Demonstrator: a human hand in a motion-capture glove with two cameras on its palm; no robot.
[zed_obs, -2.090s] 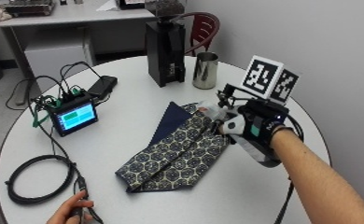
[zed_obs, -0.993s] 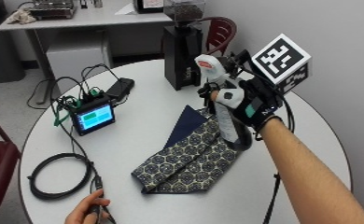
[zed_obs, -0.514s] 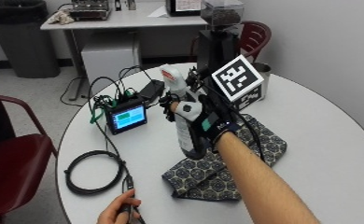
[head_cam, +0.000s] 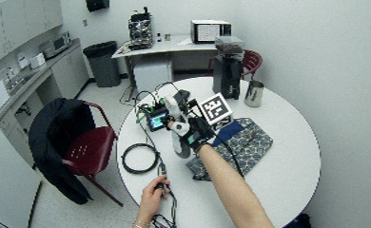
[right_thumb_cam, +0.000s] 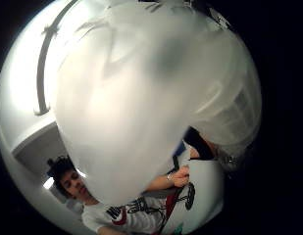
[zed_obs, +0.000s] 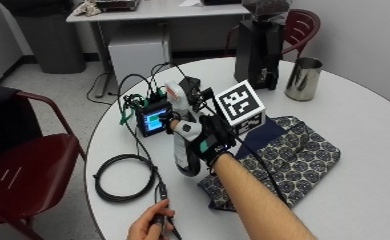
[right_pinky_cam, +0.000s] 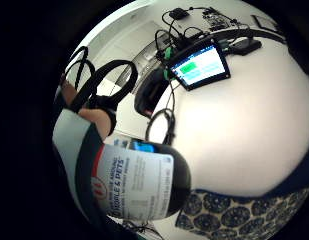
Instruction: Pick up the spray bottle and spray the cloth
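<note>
One bottle (zed_obs: 186, 142) stood lifted off the counter (zed_obs: 355, 110), upright in the gloved right hand (zed_obs: 205, 140), whose fingers (zed_obs: 182, 127) curled round its neck just under the white spray head. It hung beside the near-left edge of the cloth (zed_obs: 295, 152) — not over it — and the nozzle seemed to face away, toward the small screen (zed_obs: 154, 121) and its cables. The little-finger palm view showed the bottle's label close against the palm, with the patterned cloth lying on the counter just past the bottle's base.

Judged from this, the step in hand was aiming. To do it well, the hand would need to turn the bottle until the nozzle faced the cloth and bring it over the cloth's middle, keeping the mist off the screen — electronics sat near. A finger should reach the trigger before any squeeze. The bare hand (zed_obs: 152, 225) held a cable at the counter's edge.
</note>
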